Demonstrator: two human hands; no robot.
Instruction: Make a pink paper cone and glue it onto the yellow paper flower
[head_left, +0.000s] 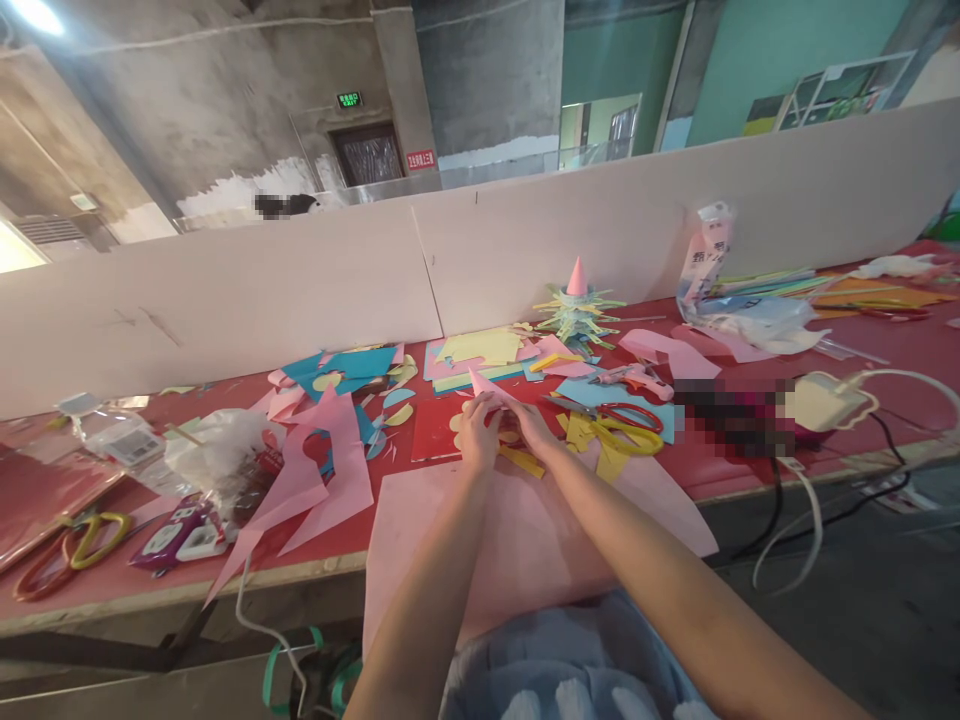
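My left hand [480,428] and my right hand [531,425] are close together over the table, fingers curled around a pink paper cone [486,386]. The cone's tip points up and away to the left; its lower part is hidden by my hands. Pale yellow scalloped paper [455,424] shows beside my left fingers. A red paper sheet [431,430] lies beneath. Right of my hands are scissors with red and yellow handles [628,436] and yellow paper scraps [579,432]. A large pink sheet [420,520] hangs over the front edge under my forearms.
Behind stands a tiered paper piece [576,310] with a pink cone top. A pink glue gun [637,380] lies to the right, near a white charger [825,402] with cables. Cut pink paper [345,450], a plastic bag [221,450] and more scissors [75,548] are on the left.
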